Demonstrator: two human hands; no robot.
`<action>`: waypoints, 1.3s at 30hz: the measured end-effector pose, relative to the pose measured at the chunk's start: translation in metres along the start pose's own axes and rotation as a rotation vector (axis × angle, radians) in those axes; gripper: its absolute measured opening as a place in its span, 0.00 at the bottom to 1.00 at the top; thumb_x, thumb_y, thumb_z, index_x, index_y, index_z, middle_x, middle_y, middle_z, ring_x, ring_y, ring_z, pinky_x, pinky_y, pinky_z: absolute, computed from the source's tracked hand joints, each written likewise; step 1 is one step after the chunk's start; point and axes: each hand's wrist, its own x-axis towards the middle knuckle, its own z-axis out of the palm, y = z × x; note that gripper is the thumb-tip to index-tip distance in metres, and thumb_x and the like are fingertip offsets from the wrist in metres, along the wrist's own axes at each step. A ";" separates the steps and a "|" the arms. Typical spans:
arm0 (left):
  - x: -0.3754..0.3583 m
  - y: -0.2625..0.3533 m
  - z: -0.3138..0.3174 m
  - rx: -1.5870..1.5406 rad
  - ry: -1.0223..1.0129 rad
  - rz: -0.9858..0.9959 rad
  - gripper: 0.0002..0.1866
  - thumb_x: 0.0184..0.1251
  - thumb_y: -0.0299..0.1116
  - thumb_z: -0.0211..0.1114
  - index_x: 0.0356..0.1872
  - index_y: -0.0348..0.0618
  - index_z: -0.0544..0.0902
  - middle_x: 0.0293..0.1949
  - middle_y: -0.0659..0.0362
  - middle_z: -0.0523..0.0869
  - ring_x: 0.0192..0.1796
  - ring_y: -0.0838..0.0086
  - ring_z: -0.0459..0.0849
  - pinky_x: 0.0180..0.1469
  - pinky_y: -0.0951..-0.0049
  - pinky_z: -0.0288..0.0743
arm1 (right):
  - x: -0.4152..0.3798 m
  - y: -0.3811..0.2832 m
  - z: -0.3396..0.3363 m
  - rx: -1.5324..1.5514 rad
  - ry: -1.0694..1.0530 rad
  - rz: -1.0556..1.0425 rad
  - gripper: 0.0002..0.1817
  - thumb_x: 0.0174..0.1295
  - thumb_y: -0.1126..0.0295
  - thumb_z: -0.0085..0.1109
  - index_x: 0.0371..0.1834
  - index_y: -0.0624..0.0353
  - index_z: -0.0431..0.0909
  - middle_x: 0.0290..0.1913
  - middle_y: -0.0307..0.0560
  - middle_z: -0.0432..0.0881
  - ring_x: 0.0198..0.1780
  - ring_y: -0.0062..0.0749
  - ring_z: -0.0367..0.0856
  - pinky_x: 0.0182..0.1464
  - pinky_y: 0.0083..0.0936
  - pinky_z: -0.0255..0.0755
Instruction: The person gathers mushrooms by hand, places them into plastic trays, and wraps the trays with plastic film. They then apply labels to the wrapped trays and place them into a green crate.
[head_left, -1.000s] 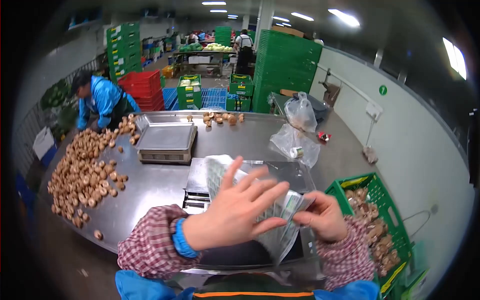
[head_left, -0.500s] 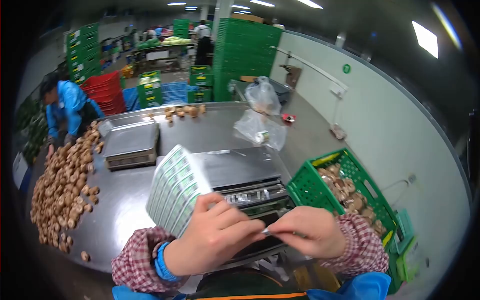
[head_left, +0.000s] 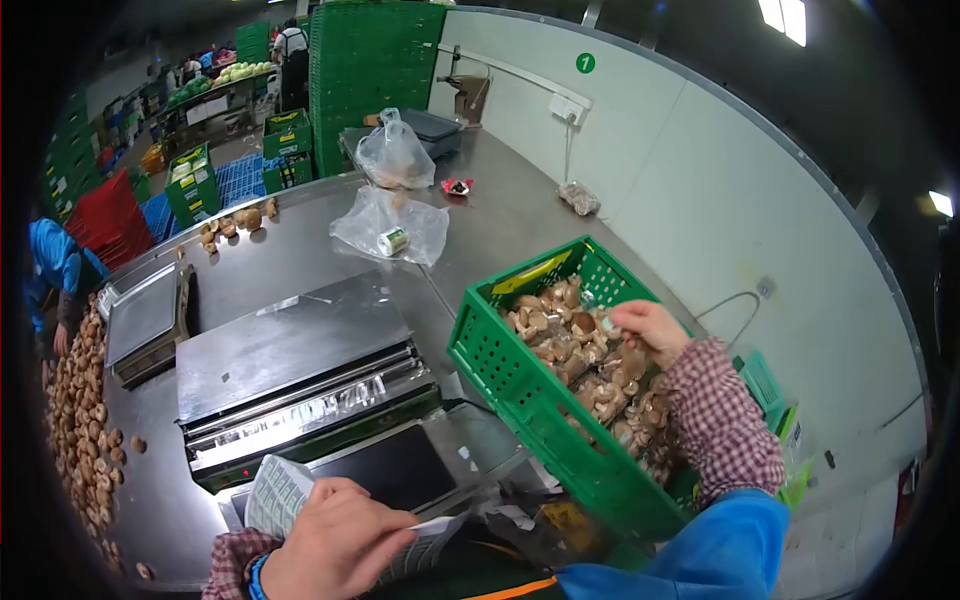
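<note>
My left hand (head_left: 335,540) is closed on a sheet of printed labels (head_left: 275,492) with green and white rows, low at the front; its white edge pokes out past my fingertips. On the right, my right hand (head_left: 652,330) reaches over a green crate (head_left: 535,418) and pinches a small pale label (head_left: 607,324) between thumb and fingers. Wrapped packs of brown mushrooms (head_left: 600,390) fill much of the crate, close under that hand. A film wrapping machine (head_left: 290,345) with a metal top sits left of the crate, just beyond my left hand.
Loose mushrooms (head_left: 80,450) are heaped at the left beside a weighing scale (head_left: 142,315). A person in blue (head_left: 55,265) reaches toward them. Plastic bags (head_left: 395,155) and a small label roll (head_left: 393,240) lie at the back. A white wall (head_left: 680,190) borders the right.
My hands have parted: the right moved over the crate with a small label, while the left lowered with the sheet. The view has swung right toward the crate.
</note>
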 end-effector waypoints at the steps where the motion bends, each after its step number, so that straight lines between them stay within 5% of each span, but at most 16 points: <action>1: 0.013 0.001 0.011 -0.009 0.008 0.029 0.06 0.53 0.28 0.68 0.34 0.44 0.84 0.22 0.64 0.79 0.27 0.72 0.74 0.43 0.71 0.65 | 0.024 0.016 -0.006 -0.073 -0.021 0.065 0.09 0.58 0.70 0.61 0.40 0.60 0.77 0.27 0.32 0.76 0.24 0.12 0.70 0.23 0.11 0.64; 4: 0.050 0.009 0.034 0.014 -0.037 0.034 0.06 0.54 0.28 0.67 0.34 0.44 0.83 0.24 0.64 0.80 0.29 0.72 0.76 0.45 0.70 0.67 | 0.098 0.050 0.001 0.042 -0.246 0.047 0.11 0.57 0.69 0.61 0.41 0.63 0.78 0.27 0.36 0.78 0.24 0.14 0.71 0.23 0.12 0.65; 9: 0.100 0.019 0.082 0.001 0.010 -0.072 0.06 0.54 0.30 0.68 0.33 0.44 0.84 0.25 0.63 0.81 0.29 0.71 0.76 0.43 0.70 0.68 | 0.202 0.097 0.044 -0.200 -0.317 0.002 0.16 0.53 0.66 0.65 0.43 0.61 0.77 0.29 0.40 0.79 0.28 0.21 0.75 0.29 0.19 0.71; 11: 0.111 0.017 0.087 -0.009 0.025 -0.078 0.06 0.53 0.31 0.68 0.32 0.44 0.84 0.23 0.63 0.80 0.27 0.71 0.76 0.40 0.72 0.66 | 0.210 0.104 0.057 -0.866 -0.196 -0.249 0.23 0.49 0.62 0.68 0.46 0.60 0.74 0.32 0.46 0.79 0.34 0.31 0.76 0.38 0.27 0.72; 13: 0.115 0.013 0.092 -0.025 0.043 -0.099 0.05 0.55 0.31 0.68 0.32 0.43 0.83 0.20 0.62 0.78 0.25 0.72 0.76 0.35 0.74 0.65 | 0.186 0.089 0.056 -0.994 0.274 -0.753 0.28 0.46 0.59 0.71 0.49 0.59 0.72 0.33 0.50 0.78 0.37 0.39 0.76 0.44 0.31 0.71; 17: 0.133 0.009 0.095 -0.004 0.028 -0.132 0.04 0.56 0.30 0.66 0.32 0.43 0.83 0.20 0.62 0.78 0.25 0.71 0.76 0.35 0.74 0.64 | 0.066 -0.008 0.040 0.256 -0.967 -0.188 0.16 0.64 0.68 0.53 0.53 0.63 0.73 0.37 0.43 0.80 0.38 0.22 0.78 0.42 0.22 0.73; 18: 0.137 0.008 0.097 -0.006 0.027 -0.121 0.04 0.56 0.30 0.66 0.32 0.43 0.83 0.21 0.62 0.79 0.25 0.71 0.76 0.35 0.74 0.64 | 0.034 -0.014 0.039 0.116 -1.081 -0.298 0.16 0.64 0.68 0.52 0.53 0.63 0.73 0.37 0.45 0.80 0.38 0.28 0.79 0.43 0.27 0.74; 20: 0.144 0.007 0.098 0.002 0.013 -0.092 0.04 0.56 0.29 0.66 0.32 0.43 0.83 0.21 0.62 0.79 0.26 0.71 0.76 0.35 0.73 0.63 | -0.008 -0.025 0.042 -0.271 -1.034 -0.813 0.15 0.63 0.69 0.53 0.52 0.60 0.75 0.35 0.44 0.80 0.37 0.32 0.79 0.48 0.31 0.71; 26: 0.148 0.003 0.099 -0.051 -0.035 -0.070 0.04 0.58 0.30 0.64 0.32 0.44 0.84 0.25 0.60 0.83 0.30 0.70 0.80 0.37 0.72 0.64 | -0.035 0.000 0.038 -0.531 -0.535 -1.391 0.13 0.57 0.70 0.58 0.46 0.53 0.79 0.31 0.34 0.78 0.35 0.23 0.77 0.55 0.34 0.66; 28: 0.147 0.000 0.102 -0.080 -0.027 -0.043 0.05 0.59 0.31 0.64 0.32 0.42 0.84 0.22 0.61 0.81 0.25 0.73 0.76 0.38 0.74 0.65 | -0.042 0.005 0.039 -0.522 -0.515 -1.411 0.14 0.54 0.71 0.61 0.45 0.52 0.80 0.30 0.32 0.78 0.33 0.22 0.77 0.53 0.35 0.67; 31: 0.147 0.002 0.100 -0.085 -0.063 -0.019 0.05 0.58 0.31 0.65 0.32 0.42 0.85 0.22 0.62 0.82 0.25 0.73 0.76 0.38 0.74 0.64 | -0.053 0.006 0.041 -0.347 -0.505 -1.034 0.14 0.51 0.73 0.65 0.43 0.55 0.80 0.28 0.35 0.79 0.30 0.25 0.78 0.51 0.33 0.68; 36: 0.145 0.009 0.099 -0.033 -0.089 -0.041 0.04 0.57 0.30 0.64 0.31 0.42 0.85 0.22 0.62 0.82 0.24 0.73 0.75 0.39 0.74 0.63 | -0.049 0.009 0.042 -0.235 -0.611 -0.975 0.13 0.51 0.73 0.64 0.42 0.55 0.81 0.31 0.36 0.81 0.33 0.25 0.78 0.52 0.33 0.68; 39: 0.144 0.011 0.098 -0.015 -0.093 -0.059 0.04 0.58 0.30 0.64 0.30 0.42 0.85 0.22 0.62 0.81 0.24 0.72 0.75 0.38 0.73 0.63 | -0.049 0.007 0.042 -0.279 -0.606 -1.120 0.13 0.50 0.74 0.65 0.41 0.54 0.81 0.33 0.34 0.80 0.35 0.24 0.78 0.53 0.34 0.67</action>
